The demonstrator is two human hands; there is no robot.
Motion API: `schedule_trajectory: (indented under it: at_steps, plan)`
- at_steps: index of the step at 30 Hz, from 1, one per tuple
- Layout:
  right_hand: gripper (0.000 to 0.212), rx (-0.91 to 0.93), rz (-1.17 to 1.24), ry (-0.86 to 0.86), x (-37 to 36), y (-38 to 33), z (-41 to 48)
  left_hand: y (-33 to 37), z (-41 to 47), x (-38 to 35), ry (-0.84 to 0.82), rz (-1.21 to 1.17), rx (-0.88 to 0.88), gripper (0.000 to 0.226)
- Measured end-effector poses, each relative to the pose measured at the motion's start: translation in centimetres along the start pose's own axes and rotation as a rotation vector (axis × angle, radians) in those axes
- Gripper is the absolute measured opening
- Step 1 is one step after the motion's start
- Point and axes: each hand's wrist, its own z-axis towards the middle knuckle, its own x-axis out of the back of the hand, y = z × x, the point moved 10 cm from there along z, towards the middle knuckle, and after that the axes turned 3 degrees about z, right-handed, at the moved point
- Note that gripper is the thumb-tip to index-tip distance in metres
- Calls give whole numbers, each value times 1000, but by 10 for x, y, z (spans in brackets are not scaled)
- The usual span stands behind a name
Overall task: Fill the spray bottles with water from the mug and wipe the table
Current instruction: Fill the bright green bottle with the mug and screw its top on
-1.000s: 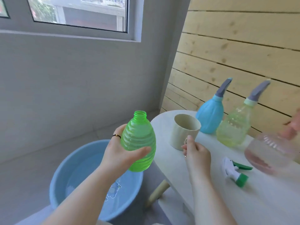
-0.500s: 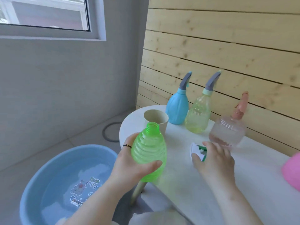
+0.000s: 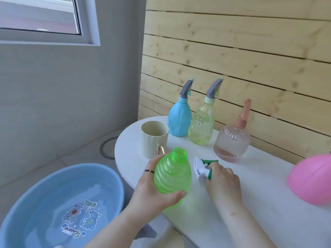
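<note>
your left hand (image 3: 152,192) wraps the green bottle (image 3: 172,173), thumb across its ribbed belly, neck uncapped, at the near edge of the white table (image 3: 268,203). your right hand (image 3: 222,179) curls its fingers onto the spray head (image 3: 202,167) lying just beside the bottle. the cream mug (image 3: 154,138) stands right behind. a blue sprayer (image 3: 179,120), a yellow sprayer (image 3: 201,126) and a pink sprayer (image 3: 232,142) line the wall. water-filled basin (image 3: 111,178) on the floor, left.
</note>
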Motion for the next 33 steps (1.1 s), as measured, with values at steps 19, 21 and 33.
schedule_trajectory:
  at_steps: [19, 21, 33]
  plan:
    - [23, 63, 1483, 110, 140, 0, 2, 22, 6, -1, -56, 157, -26, 69]
    - [18, 155, 1769, 132, 160, -13, -2, 23, 7, -2, -48, 154, -13, 61]
    - [20, 223, 2283, 271, 173, -68, -4, 22, 6, -3, -30, 120, 31, 58]
